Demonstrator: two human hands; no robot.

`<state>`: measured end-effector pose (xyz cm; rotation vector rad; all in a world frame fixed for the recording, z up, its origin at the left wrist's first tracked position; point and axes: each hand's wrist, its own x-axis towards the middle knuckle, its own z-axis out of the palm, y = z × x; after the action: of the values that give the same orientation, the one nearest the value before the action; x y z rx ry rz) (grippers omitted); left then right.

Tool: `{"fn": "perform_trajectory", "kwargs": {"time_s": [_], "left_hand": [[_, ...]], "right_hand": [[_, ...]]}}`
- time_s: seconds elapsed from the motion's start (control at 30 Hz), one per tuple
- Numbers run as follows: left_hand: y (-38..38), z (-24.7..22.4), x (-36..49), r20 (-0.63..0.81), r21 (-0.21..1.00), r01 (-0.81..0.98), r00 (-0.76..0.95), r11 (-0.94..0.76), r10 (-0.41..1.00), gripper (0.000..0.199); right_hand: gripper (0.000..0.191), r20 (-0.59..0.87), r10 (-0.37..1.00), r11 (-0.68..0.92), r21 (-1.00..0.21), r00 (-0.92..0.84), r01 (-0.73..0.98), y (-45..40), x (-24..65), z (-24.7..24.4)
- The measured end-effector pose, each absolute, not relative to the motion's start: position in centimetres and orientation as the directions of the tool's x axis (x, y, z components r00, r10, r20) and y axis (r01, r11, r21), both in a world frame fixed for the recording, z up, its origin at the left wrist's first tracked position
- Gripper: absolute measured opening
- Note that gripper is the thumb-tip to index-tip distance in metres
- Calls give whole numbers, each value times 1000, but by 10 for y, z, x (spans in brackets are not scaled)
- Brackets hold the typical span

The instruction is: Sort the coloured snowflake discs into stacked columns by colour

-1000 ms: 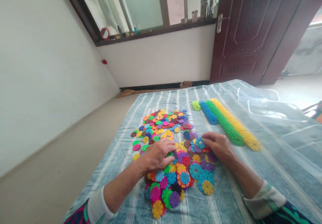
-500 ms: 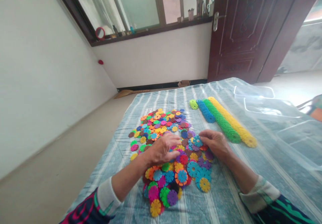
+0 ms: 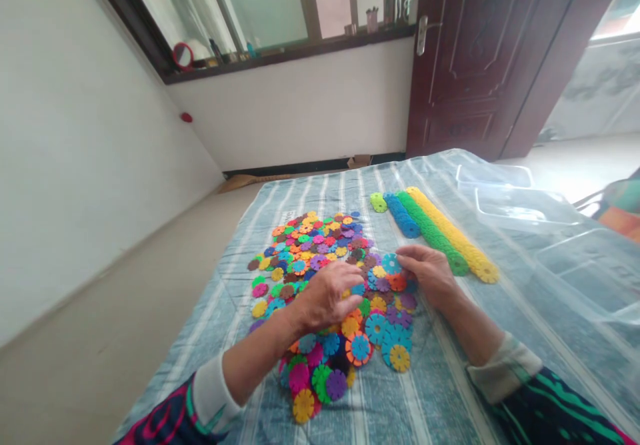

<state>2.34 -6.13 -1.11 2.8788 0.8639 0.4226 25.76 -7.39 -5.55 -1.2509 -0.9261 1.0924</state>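
A large pile of colourful notched plastic discs (image 3: 320, 238), flower-shaped building pieces, lies spread over the striped bed cover. My right hand (image 3: 433, 275) pinches a light blue disc (image 3: 391, 263) by its edge, at the pile's right side. Over the middle of the pile, my left hand (image 3: 327, 295) has its fingers and thumb curved around a smaller blue disc (image 3: 357, 290), which it seems to grip. More light blue discs (image 3: 377, 328) lie nearer to me, one partly under a yellow disc (image 3: 400, 358).
Overlapping rows of discs lie beyond my right hand: a blue row (image 3: 401, 215), a green row (image 3: 434, 232) and a yellow row (image 3: 453, 233). A lime green disc group (image 3: 379, 202) sits beside them. Clear plastic boxes (image 3: 525, 208) stand at the right.
The view has shifted slightly. A blue disc now shows between my left fingers and thumb, where yellow discs showed before. My right hand keeps its light blue disc, now tilted up more.
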Motion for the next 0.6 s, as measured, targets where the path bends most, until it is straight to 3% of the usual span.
{"fn": "perform_trajectory", "kwargs": {"time_s": [0.1,0.23,0.37,0.47,0.6], "left_hand": [[-70,-15,35,118,192,468,862,-863,494,27],[-40,-19,29,56,109,609,785,-785,617,32],[-18,-14,14,98,11,748,659,-663,745,19],[-29,-10,16,153,82,703,692,-707,706,17],[-62,-9,37,162,228,472,844,-852,511,21]], "right_hand": [[36,-70,967,-24,-983,246,-184,-74,258,-55],[37,-108,967,-52,-970,232,-238,-75,258,-51],[36,-105,962,-39,-967,251,-253,-75,258,-50],[34,-112,962,-41,-962,250,-271,-73,259,-51],[34,-106,963,-39,-965,247,-260,-72,261,-53]]}}
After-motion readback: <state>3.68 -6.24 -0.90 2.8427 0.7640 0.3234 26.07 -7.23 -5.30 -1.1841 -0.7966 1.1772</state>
